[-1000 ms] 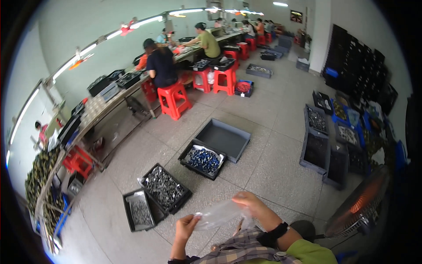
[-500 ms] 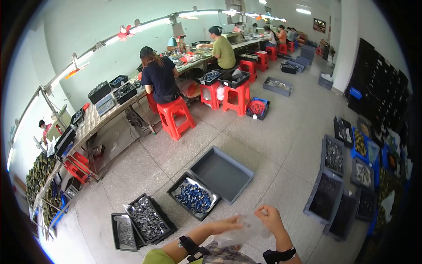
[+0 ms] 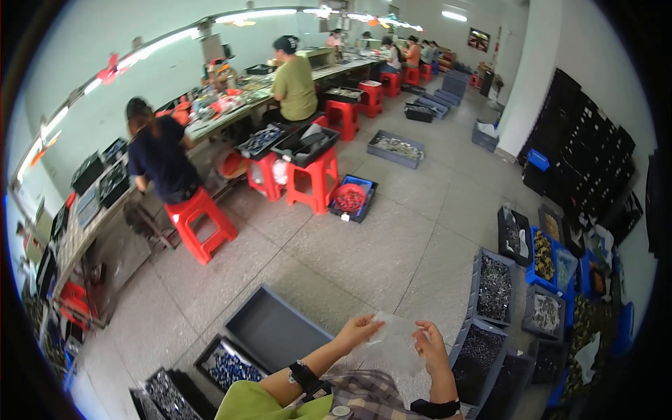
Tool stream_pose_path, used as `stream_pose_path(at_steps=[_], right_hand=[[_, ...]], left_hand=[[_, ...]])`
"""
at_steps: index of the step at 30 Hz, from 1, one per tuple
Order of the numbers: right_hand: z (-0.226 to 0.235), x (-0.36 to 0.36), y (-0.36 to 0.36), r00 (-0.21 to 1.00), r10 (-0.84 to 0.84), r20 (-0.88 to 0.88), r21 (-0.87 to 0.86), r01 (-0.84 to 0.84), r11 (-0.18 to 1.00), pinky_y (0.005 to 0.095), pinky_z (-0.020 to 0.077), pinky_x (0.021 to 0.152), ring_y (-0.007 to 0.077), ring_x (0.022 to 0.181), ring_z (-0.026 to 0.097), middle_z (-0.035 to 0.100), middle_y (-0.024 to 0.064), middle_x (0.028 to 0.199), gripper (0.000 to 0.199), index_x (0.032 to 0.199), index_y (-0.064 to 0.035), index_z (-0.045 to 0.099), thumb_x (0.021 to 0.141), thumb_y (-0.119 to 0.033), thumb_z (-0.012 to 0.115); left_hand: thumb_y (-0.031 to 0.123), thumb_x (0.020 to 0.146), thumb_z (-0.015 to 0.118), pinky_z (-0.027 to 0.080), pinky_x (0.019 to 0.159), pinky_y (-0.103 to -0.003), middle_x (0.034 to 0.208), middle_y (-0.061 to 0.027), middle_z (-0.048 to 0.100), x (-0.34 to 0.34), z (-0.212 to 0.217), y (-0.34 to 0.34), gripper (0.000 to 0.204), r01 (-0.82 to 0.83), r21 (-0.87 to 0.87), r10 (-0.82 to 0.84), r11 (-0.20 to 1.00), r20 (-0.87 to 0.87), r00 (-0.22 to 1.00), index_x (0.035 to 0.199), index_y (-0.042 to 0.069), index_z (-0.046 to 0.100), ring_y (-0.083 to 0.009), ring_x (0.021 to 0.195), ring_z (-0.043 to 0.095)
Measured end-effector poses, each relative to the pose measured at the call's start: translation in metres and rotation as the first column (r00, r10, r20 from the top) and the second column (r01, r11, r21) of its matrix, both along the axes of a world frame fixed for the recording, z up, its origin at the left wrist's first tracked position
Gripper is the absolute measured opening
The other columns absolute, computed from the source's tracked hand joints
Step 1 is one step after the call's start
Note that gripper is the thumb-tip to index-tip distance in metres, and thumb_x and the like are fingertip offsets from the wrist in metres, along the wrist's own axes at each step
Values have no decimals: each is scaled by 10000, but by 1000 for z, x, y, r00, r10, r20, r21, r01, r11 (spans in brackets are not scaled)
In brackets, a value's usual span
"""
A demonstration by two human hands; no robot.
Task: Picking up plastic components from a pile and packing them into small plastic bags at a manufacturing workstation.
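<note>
A thin, clear plastic bag (image 3: 396, 343) is stretched between my two hands in front of my body. My left hand (image 3: 360, 330) pinches its upper left corner with closed fingers. On the other side my right hand (image 3: 430, 344) grips the upper right edge between thumb and fingers. The bag looks flat, and the floor shows through it. Below and left of my left hand lies a grey shallow tray (image 3: 276, 329) with a bare bottom. Beside that tray, a black tray (image 3: 208, 358) holds small blue and silver pieces, partly covered by my sleeve.
Trays of dark pieces (image 3: 493, 287) and blue crates (image 3: 542, 255) line the floor at right. Black trays (image 3: 171, 395) of shiny pieces sit at lower left. Along the left workbench (image 3: 199, 129), people sit on red stools (image 3: 199, 224). A crate with a red basket (image 3: 350, 198) stands ahead.
My view has turned right, so the trays and workers have shifted left. My left hand, open and blurred before, now pinches the bag. The bag is spread wider between my hands.
</note>
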State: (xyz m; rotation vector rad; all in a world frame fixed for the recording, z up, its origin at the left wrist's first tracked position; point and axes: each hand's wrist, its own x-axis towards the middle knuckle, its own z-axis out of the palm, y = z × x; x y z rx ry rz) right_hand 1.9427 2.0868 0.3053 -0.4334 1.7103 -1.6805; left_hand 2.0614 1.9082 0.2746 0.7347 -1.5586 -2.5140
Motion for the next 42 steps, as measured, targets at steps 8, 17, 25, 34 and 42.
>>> stream_pose_path(at_steps=[8,17,25,34,42], right_hand=[[-64,-259,-108,856,166,489,-230,-58,972,205,330,444,88,494,462,545,9,683,330,1067,-53,524,810,-225,639],[-21,-557,-291,787,252,563,-215,-155,964,202,325,436,72,535,464,540,20,709,199,923,-32,570,840,-213,581],[-34,-792,-472,840,410,356,123,-477,870,193,400,571,34,699,509,578,-32,808,276,1041,-92,573,866,-305,580],[-34,-1078,-549,826,457,329,-163,-428,889,234,464,718,101,953,539,583,14,1092,673,1235,-14,477,828,-548,518],[-37,-1367,-652,671,434,601,-331,-286,899,280,464,825,139,921,591,607,70,1057,541,1205,2,483,840,-387,578]], left_hand=[[236,892,549,413,649,-206,817,42,589,-292,-18,-95,254,222,-324,-238,919,-8,971,1013,22,612,-37,740,510],[226,880,551,454,705,-245,912,-26,635,-489,-6,-291,263,-182,6,179,983,144,973,1048,37,620,-105,801,570],[275,866,521,454,845,-410,877,-57,628,-724,-13,-485,224,-47,656,313,753,-295,903,927,71,589,-204,822,601],[259,894,480,483,742,-321,897,-39,617,-1081,4,-604,338,454,701,-112,550,-477,872,1151,48,541,-147,804,589],[262,857,531,499,791,-330,1034,-98,620,-1361,27,-686,376,259,456,-221,851,-136,966,1128,4,553,-186,908,611]])
